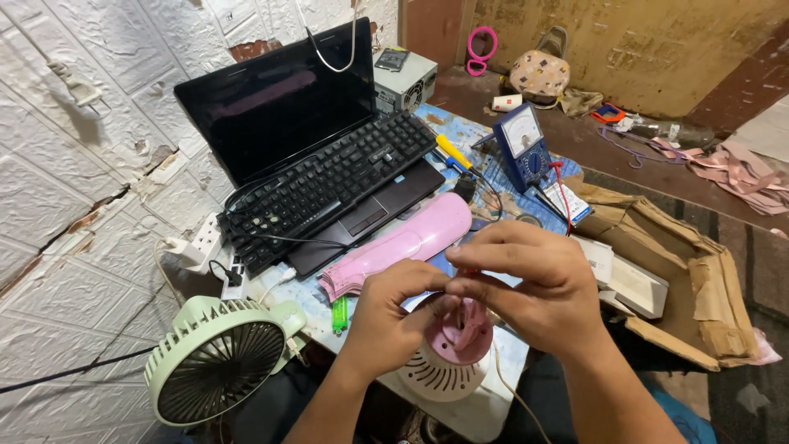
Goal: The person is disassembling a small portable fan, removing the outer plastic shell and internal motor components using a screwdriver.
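2 hands point(468, 300) pinching 1 pink fan point(456, 349)

Small blue-topped table point(493, 168) — laptop point(312, 140), pink casing point(403, 242), multimeter point(526, 148), green lighter point(339, 314).

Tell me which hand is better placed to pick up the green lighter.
Left. The left hand sits nearer the green lighter; the right hand is farther off, pinching a red wire above the pink part.
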